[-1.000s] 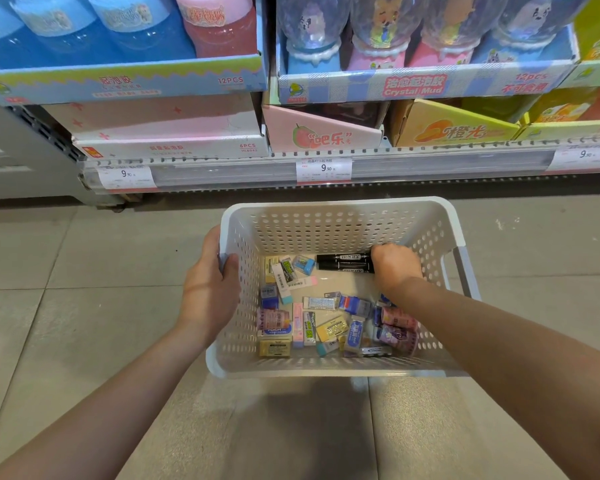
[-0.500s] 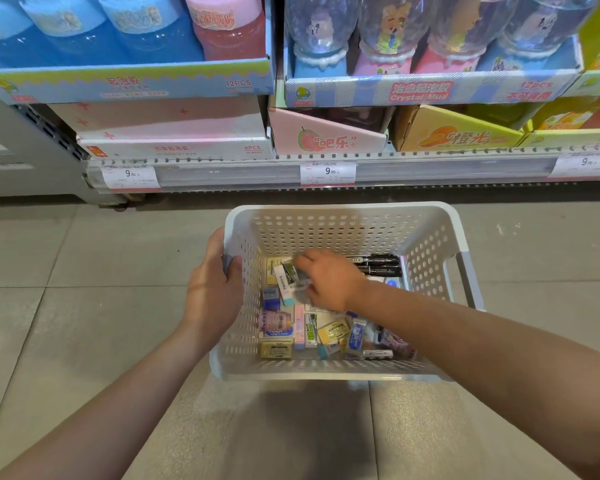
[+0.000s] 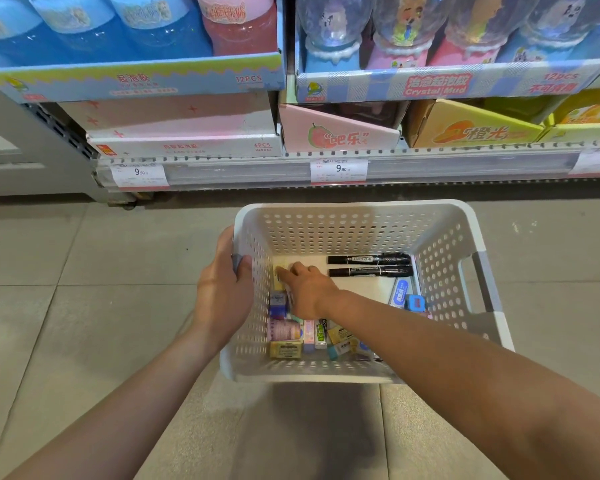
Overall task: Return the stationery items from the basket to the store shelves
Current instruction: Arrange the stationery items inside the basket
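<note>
White perforated plastic basket (image 3: 444,237) held above tiled floor, below store shelf edge (image 3: 430,168). Small boxed erasers (image 3: 284,330) heaped along near and left walls; two black markers (image 3: 369,265) by far wall. Left hand (image 3: 224,292) grips left rim. Right hand (image 3: 307,289), fingers curled, on yellow eraser (image 3: 278,273) at far-left corner; half second ago nearer centre.
</note>
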Demonstrator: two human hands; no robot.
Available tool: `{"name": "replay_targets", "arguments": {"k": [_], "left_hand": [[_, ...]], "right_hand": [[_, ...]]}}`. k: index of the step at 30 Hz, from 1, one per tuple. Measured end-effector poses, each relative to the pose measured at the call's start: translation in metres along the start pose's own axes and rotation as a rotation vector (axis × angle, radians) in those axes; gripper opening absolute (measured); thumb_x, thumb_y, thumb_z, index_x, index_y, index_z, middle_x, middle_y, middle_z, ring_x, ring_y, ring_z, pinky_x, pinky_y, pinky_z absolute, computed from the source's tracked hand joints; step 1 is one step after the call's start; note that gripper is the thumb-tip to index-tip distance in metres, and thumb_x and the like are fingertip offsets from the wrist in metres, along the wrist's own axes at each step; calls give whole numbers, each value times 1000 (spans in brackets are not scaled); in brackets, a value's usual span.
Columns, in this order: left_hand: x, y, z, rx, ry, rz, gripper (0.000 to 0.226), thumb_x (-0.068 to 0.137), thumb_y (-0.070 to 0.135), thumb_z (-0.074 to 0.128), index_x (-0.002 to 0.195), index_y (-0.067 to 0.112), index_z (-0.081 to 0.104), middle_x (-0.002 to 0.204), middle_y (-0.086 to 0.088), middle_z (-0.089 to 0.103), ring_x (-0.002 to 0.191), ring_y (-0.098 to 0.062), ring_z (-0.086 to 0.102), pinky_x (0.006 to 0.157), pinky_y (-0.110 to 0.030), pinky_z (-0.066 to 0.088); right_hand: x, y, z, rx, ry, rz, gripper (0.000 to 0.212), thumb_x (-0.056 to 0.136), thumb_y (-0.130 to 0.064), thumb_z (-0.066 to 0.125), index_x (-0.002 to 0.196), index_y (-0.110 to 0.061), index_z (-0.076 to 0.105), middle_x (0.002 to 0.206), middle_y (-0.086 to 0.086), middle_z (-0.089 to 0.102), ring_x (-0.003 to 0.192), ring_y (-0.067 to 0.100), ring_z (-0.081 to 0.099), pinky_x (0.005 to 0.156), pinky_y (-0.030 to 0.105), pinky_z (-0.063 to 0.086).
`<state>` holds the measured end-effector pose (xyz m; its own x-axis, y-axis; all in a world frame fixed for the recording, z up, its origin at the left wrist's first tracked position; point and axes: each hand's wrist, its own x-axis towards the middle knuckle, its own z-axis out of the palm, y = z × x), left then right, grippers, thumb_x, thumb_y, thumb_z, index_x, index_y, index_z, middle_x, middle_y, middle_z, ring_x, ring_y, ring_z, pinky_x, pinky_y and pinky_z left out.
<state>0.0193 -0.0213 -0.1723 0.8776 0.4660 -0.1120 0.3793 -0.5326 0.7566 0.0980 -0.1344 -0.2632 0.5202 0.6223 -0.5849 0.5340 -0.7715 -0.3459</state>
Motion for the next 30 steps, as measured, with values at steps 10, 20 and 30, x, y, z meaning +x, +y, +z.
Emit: {"name": "replay_targets", "arguments": {"k": [10,20,30], "left_hand": [[0,0,-1,7,-14,-21,41,98,15,40,138,24,34,85,-1,58,70,-9,56,68,-41,52],[-1,3,-1,-6,-27,-18,40,98,15,39,137,25,34,80,1,57,68,-15,58,63,-39,53],[-1,4,-1,-8,-6,-23,42,98,14,39,138,25,34,86,2,56,69,-3,54,60,-24,46]], "right_hand": [[-16,-2,-4,137,-130,-69,68,83,-6,52,147,-14,29,144,18,32,129,34,41,101,34,43],[-33,-10,-13,-135,89,-185,56,82,-33,61,136,-23,47,134,8,45,119,30,46,91,36,41],[-30,-23,-15,-349,125,-392,37,75,-46,63,106,-26,67,111,-2,56,109,21,44,86,33,32]]}}
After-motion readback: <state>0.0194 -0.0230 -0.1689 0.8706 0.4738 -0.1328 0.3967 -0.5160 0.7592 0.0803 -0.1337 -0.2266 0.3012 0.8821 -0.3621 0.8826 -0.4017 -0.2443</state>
